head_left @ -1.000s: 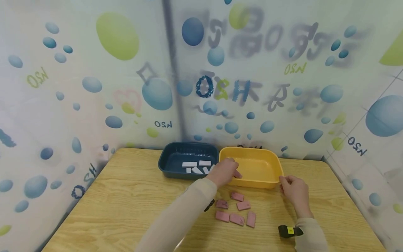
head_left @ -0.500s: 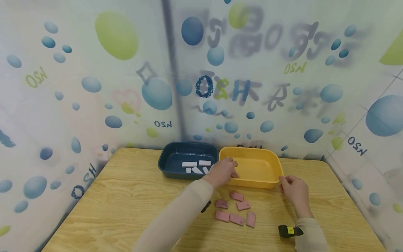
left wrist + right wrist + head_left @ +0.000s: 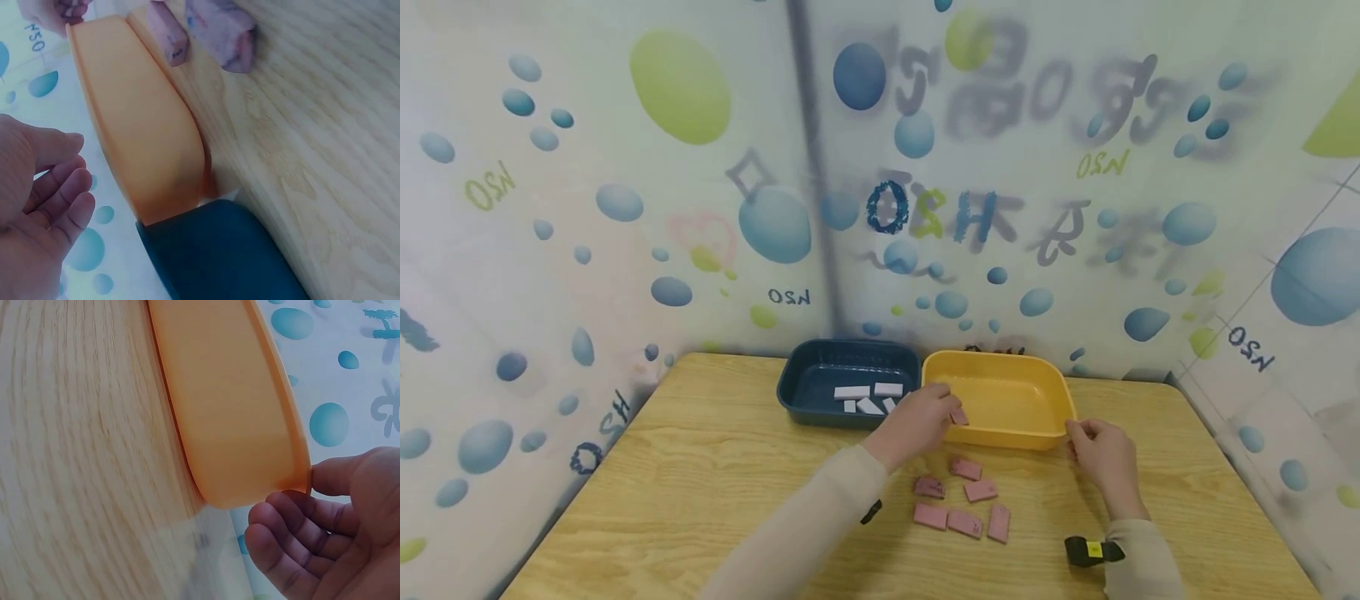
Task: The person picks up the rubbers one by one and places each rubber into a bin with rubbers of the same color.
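On the wooden surface [image 3: 715,467], the yellow tray [image 3: 1007,439] has its rim pinched at the right end by the right hand [image 3: 1103,458]. The left hand [image 3: 925,417], at the tray's left end, has loosely bent fingers with nothing visible between them; one pink block [image 3: 959,416] sits inside, by its fingertips. Six loose blocks [image 3: 980,490] lie near of the tray, closer to the left hand, mostly lengthwise left-right, the rightmost near-far.

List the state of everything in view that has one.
Yellow tray: upright, one pink block visible inside
Blue tray: upright beside yellow tray
White blocks: lying in blue tray
Loose pink blocks: six, lying on table
Left hand: empty, fingers slightly bent, at yellow tray's left end
Right hand: pinching yellow tray's right rim
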Motion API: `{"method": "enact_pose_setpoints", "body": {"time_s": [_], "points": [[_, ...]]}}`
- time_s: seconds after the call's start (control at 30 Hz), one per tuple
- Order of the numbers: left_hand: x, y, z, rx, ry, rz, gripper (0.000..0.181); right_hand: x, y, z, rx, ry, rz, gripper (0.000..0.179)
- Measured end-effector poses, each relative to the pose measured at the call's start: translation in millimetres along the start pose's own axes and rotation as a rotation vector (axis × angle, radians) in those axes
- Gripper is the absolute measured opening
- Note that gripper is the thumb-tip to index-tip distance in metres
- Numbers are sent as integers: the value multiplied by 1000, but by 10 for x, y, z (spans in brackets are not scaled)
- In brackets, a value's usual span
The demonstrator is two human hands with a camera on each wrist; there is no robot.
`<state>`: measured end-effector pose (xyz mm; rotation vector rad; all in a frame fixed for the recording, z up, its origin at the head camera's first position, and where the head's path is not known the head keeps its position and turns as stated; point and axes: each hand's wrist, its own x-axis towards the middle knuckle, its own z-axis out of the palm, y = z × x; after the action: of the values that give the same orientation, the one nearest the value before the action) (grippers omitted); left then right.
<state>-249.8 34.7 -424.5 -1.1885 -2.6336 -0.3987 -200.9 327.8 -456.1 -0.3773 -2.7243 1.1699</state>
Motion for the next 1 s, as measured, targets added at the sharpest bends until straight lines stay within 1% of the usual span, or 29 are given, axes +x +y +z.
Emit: {"method": "enact_pose_setpoints", "body": {"time_s": [0.07, 0.23, 0.37, 0.43, 0.53, 0.67, 0.73, 0.9, 1.0], "points": [[-53, 7, -11, 40, 15, 29, 24, 5, 9, 1, -3, -4, -4, 37], [-190, 39, -44, 115, 16, 69, 29, 26, 37, 9, -13, -3, -13, 37], [-276, 41, -42, 173, 28, 118, 24, 28, 50, 11, -14, -4, -13, 37], [-312, 36, -34, 192, 28, 133, 20, 27, 57, 10, -17, -2, -13, 36], [-367, 27, -16, 184, -16, 123, 18, 27, 67, 4, -19, -3, -12, 37], [-426, 22, 5, 133, -102, 78, 17, 32, 79, -6, -16, -12, -13, 38], [-451, 23, 12, 123, -139, 60, 17, 32, 80, -8, -15, -15, -12, 38], [-528, 6, 35, 91, -202, 47, 19, 33, 79, -7, -9, -15, -16, 38], [-570, -17, 57, 52, -242, 28, 17, 28, 68, -9, -5, -16, -13, 38]]}}
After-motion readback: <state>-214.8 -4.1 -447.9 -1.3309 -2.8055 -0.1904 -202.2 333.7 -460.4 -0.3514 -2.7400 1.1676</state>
